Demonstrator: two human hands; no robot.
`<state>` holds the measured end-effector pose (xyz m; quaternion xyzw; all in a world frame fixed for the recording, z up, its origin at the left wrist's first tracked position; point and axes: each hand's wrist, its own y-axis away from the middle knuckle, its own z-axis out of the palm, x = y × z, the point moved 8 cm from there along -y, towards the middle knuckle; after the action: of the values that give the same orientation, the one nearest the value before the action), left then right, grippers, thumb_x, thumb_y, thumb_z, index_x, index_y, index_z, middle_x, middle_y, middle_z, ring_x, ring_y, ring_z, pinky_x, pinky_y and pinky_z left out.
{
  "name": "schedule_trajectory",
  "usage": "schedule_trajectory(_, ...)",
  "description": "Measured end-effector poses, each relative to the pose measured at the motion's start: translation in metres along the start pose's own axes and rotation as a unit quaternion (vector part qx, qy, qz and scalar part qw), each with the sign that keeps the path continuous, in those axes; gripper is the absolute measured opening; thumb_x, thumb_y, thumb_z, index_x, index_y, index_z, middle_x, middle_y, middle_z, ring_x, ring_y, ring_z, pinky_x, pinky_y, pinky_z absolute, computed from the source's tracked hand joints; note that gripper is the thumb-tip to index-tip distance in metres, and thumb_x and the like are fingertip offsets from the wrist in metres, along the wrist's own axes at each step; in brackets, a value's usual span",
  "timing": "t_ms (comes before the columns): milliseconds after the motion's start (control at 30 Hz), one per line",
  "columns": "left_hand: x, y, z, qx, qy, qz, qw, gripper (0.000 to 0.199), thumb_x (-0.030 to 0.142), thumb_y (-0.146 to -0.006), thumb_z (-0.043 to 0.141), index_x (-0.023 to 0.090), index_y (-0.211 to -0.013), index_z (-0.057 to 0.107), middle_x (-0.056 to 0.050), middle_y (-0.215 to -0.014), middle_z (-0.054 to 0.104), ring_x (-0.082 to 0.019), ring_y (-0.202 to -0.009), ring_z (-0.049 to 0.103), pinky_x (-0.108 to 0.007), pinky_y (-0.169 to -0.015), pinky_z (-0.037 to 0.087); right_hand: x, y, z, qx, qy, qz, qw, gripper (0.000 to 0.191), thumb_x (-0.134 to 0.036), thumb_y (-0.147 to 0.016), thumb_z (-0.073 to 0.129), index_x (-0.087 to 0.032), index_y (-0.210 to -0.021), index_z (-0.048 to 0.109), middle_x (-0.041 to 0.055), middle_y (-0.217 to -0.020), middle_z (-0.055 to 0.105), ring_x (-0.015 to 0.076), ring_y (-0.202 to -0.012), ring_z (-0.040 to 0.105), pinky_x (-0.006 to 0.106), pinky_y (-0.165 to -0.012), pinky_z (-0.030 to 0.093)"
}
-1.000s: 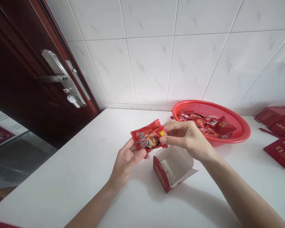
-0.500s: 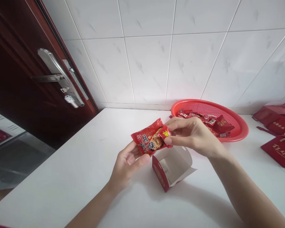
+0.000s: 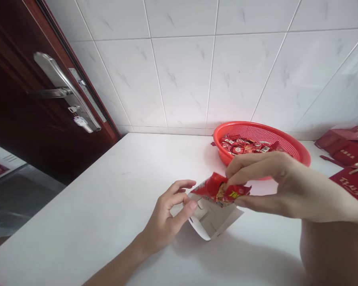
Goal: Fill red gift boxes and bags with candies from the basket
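Between the fingers and thumb of my right hand [image 3: 274, 186] is a red snack packet [image 3: 216, 191], tilted over an open small box [image 3: 207, 218] with a pale inside. A smaller red piece with yellow print lies against the packet under my right fingers. My left hand [image 3: 171, 208] is at the box's left side, its fingers curved and apart with nothing between them; its thumb is close to the box's edge. The packet hides part of the box's inside.
A red mesh basket [image 3: 301, 155] holding several small red packets stands by the tiled wall, behind my right hand. Dark red boxes [image 3: 340, 147] are at the far right of the white table [image 3: 101, 198]. A brown door [image 3: 14, 119] is on the left.
The packet has moved right and down over the box, turning edge-on. My left hand has let go of it. My right hand has moved to the right with the packet, and the view has shifted slightly.
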<state>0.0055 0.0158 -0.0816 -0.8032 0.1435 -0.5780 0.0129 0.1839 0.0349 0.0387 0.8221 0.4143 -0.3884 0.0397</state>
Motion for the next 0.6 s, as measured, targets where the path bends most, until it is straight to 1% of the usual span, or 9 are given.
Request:
schedule_trajectory(67,0.0,-0.001,0.006,-0.028,0.012,-0.004,1.0,0.017,0.035,-0.092,0.063,0.025,-0.094,0.077,-0.009,-0.137,0.062,-0.031,-0.12,0.06,-0.039,-0.101,0.05,0.005,-0.003,0.014,-0.04,0.016,0.003,0.999,0.007,-0.02,-0.083,0.075,-0.025,-0.084,0.079,0.0031,-0.081,0.071,0.0157,-0.066,0.063,0.028,-0.057,0.051)
schedule_trajectory(100,0.001,-0.001,0.008,-0.043,0.018,-0.004,0.999,0.022,0.033,-0.092,0.064,0.027,-0.109,0.076,-0.01,-0.136,0.062,-0.031,-0.119,0.061,-0.038,-0.098,0.051,0.007,-0.005,0.019,-0.055,0.026,0.007,0.998,0.008,-0.018,-0.082,0.074,-0.024,-0.083,0.079,0.0025,-0.08,0.07,0.0145,-0.063,0.062,0.027,-0.056,0.049)
schedule_trajectory(133,0.001,-0.001,0.011,-0.055,0.023,-0.004,0.998,0.031,0.031,-0.092,0.063,0.029,-0.121,0.072,-0.01,-0.134,0.064,-0.03,-0.117,0.062,-0.038,-0.097,0.053,0.01,-0.006,0.024,-0.067,0.038,0.015,0.997,0.009,-0.016,-0.082,0.072,-0.023,-0.081,0.078,0.0019,-0.078,0.07,0.0134,-0.061,0.06,0.027,-0.055,0.048)
schedule_trajectory(200,0.001,0.0,0.014,-0.07,0.027,-0.011,0.997,0.044,0.029,-0.092,0.063,0.031,-0.136,0.063,-0.009,-0.132,0.065,-0.029,-0.115,0.063,-0.038,-0.096,0.053,0.015,-0.008,0.03,-0.079,0.056,0.031,0.995,0.011,-0.014,-0.081,0.071,-0.022,-0.076,0.076,0.0014,-0.076,0.069,0.0121,-0.058,0.058,0.027,-0.052,0.045)
schedule_trajectory(300,-0.003,0.002,0.014,-0.065,0.016,-0.022,0.997,0.053,0.031,-0.092,0.064,0.032,-0.144,0.056,-0.009,-0.136,0.064,-0.03,-0.119,0.062,-0.038,-0.097,0.054,0.017,-0.008,0.03,-0.085,0.066,0.04,0.993,0.013,-0.013,-0.081,0.069,-0.021,-0.072,0.074,0.0013,-0.073,0.068,0.0121,-0.057,0.057,0.027,-0.051,0.042)
schedule_trajectory(433,-0.008,0.004,0.012,-0.045,-0.029,-0.027,0.998,0.055,0.038,-0.091,0.066,0.028,-0.144,0.055,-0.01,-0.137,0.063,-0.03,-0.124,0.06,-0.039,-0.099,0.054,0.016,-0.005,0.028,-0.101,0.059,0.034,0.993,0.014,-0.011,-0.078,0.069,-0.022,-0.073,0.075,0.0006,-0.072,0.068,0.0122,-0.057,0.056,0.026,-0.051,0.04)
schedule_trajectory(500,-0.01,0.005,0.012,-0.043,-0.049,-0.024,0.998,0.056,0.039,-0.091,0.065,0.026,-0.144,0.055,-0.01,-0.133,0.065,-0.03,-0.121,0.061,-0.04,-0.101,0.053,0.018,-0.006,0.031,-0.118,0.06,0.044,0.99,0.016,-0.008,-0.077,0.068,-0.022,-0.074,0.075,0.0003,-0.073,0.068,0.0119,-0.058,0.056,0.025,-0.05,0.039)
schedule_trajectory(600,-0.011,0.005,0.012,-0.041,-0.068,-0.02,0.997,0.059,0.04,-0.091,0.064,0.023,-0.147,0.052,-0.011,-0.128,0.067,-0.029,-0.115,0.064,-0.042,-0.101,0.053,0.024,-0.008,0.041,-0.161,0.073,0.087,0.98,0.016,-0.005,-0.073,0.067,-0.02,-0.07,0.073,0.0007,-0.077,0.068,0.0108,-0.058,0.055,0.024,-0.048,0.037)
